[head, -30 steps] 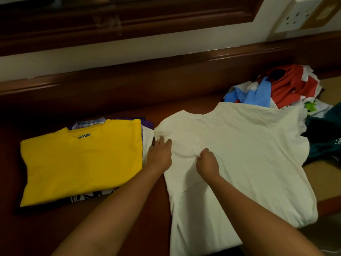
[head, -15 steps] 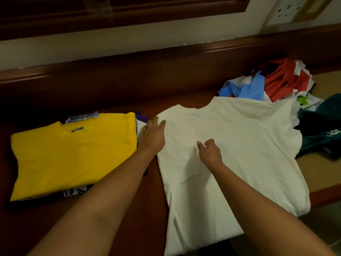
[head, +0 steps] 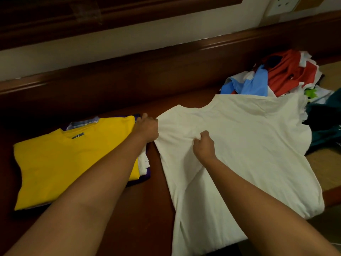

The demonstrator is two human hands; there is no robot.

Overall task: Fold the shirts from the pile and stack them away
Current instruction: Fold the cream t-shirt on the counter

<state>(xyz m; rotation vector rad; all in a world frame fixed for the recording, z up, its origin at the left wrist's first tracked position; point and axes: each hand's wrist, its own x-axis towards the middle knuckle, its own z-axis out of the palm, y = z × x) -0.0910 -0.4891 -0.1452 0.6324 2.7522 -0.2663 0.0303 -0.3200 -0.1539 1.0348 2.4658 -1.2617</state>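
A white T-shirt (head: 249,148) lies spread flat on the dark wooden surface (head: 147,209), collar away from me. My left hand (head: 146,129) grips its left shoulder edge, fingers curled round the cloth. My right hand (head: 203,145) pinches a bunch of fabric in the chest area, raising a small ridge. To the left sits a stack of folded shirts with a yellow shirt (head: 73,159) on top. The pile of unfolded shirts (head: 276,76), red, blue and white, lies at the back right, partly under the white shirt.
A raised dark wooden ledge (head: 166,67) runs along the back below a pale wall. A dark teal garment (head: 328,126) lies at the right edge. A wall socket (head: 282,4) is at the top right. A beige mat (head: 321,169) lies at the right.
My left hand slid to the shirt's shoulder edge and closed on it. My right hand went from a loose touch to a pinch on the chest fabric.
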